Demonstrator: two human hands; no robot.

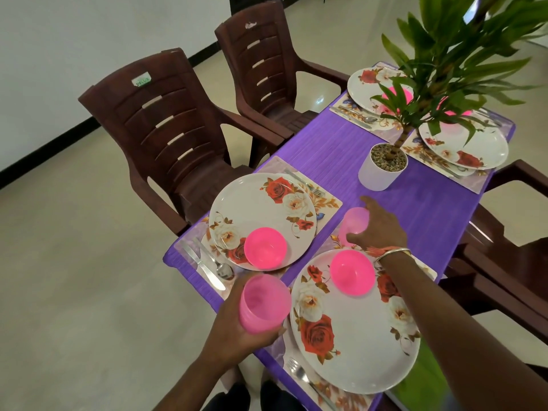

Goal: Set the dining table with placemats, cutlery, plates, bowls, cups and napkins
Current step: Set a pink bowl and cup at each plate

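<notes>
We should stand the cup [353,220] our right hand [381,228] seemingly clasps upright at the near plate's [364,351] twelve o'clock, left hand [237,333] gripping spare cups [262,304].

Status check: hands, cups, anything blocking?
Left hand holds stacked pink cups. Right hand grips single cup beside near plate. Potted plant beyond, not touching.
</notes>
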